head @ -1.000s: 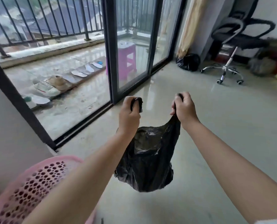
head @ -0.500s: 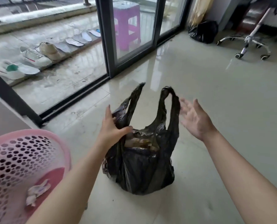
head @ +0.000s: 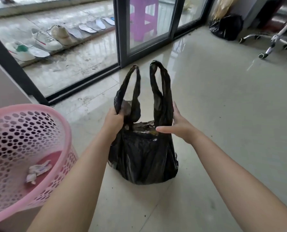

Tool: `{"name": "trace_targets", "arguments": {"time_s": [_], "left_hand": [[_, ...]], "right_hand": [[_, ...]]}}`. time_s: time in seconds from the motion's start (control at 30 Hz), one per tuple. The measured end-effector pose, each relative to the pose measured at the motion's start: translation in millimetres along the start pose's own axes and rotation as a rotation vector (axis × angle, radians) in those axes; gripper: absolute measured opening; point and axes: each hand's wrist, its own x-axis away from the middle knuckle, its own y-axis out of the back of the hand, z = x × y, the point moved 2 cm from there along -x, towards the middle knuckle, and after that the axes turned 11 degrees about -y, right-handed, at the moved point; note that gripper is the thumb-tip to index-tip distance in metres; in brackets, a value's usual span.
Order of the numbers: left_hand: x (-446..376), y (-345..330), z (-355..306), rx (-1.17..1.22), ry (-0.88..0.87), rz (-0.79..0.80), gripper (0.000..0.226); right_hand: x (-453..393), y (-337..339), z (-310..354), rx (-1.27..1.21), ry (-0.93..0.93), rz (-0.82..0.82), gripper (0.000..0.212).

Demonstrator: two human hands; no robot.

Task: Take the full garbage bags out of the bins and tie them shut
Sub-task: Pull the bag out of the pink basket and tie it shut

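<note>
Two handles up on the garbage bag (head: 142, 153), standing on the floor beside the pink bin (head: 39, 114). My left hand (head: 113, 121) grips one handle's base; my right hand (head: 179, 126) reaches flat-fingered against the other. Tying comes next: cross them, knot.

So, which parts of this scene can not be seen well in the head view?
- Contents of the black garbage bag: hidden by its dark plastic.
- Left hand fingers: hidden behind the bag handle it grips.
- Office chair: seat cut off by the top edge.
- Second black bag by the wall: too far to tell if tied.
- Pink bin: cut off by the left edge.
</note>
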Motion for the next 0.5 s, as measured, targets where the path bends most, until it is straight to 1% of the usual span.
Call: {"name": "trace_targets", "arguments": {"time_s": [0.03,0.07,0.1,0.13,0.17,0.2,0.23,0.27,0.3,0.33,0.37,0.4,0.43,0.47,0.5], "left_hand": [[2,0,0,-0.011,-0.012,-0.064,0.024],[3,0,3,-0.021,-0.019,-0.115,0.031],[4,-1,3,-0.013,-0.021,-0.13,0.035],[7,-3,1,0.004,-0.02,-0.106,0.038],[11,-5,-2,0.04,-0.01,-0.044,0.042],[12,-8,-2,0.072,0.006,0.036,0.05],[15,-11,-1,0.062,0.009,0.112,0.06],[16,-14,3,0.011,-0.021,0.15,0.067],[17,-16,6,-0.064,-0.042,0.144,0.064],[17,-17,11,-0.122,-0.077,0.086,0.05],[17,-18,14,-0.138,-0.091,-0.009,0.028],[17,-18,15,-0.101,-0.077,-0.103,0.01],[16,-18,16,-0.061,-0.067,-0.17,0.021],[16,-19,16,-0.022,-0.061,-0.155,0.029],[17,-23,12,0.047,-0.064,-0.095,0.03]], "right_hand": [[-5,2,-3,-0.06,-0.032,-0.046,0.071],[-8,4,-4,-0.095,-0.05,-0.101,0.043],[-9,6,-3,-0.103,-0.07,-0.161,0.022],[-11,8,-3,-0.127,-0.086,-0.217,0.01],[-14,9,-4,-0.183,-0.086,-0.265,0.011],[-16,11,-5,-0.267,-0.082,-0.297,0.013],[-18,12,-7,-0.375,-0.074,-0.315,0.013],[-19,12,-8,-0.48,-0.069,-0.332,0.016],[-21,12,-11,-0.585,-0.072,-0.343,0.02],[-22,10,-13,-0.666,-0.083,-0.359,0.022],[-25,8,-17,-0.725,-0.107,-0.383,0.023],[-27,6,-21,-0.745,-0.142,-0.421,0.023],[-28,3,-24,-0.729,-0.184,-0.464,0.023],[-28,0,-26,-0.692,-0.22,-0.487,0.022],[-29,-3,-27,-0.66,-0.245,-0.488,0.021]]}}
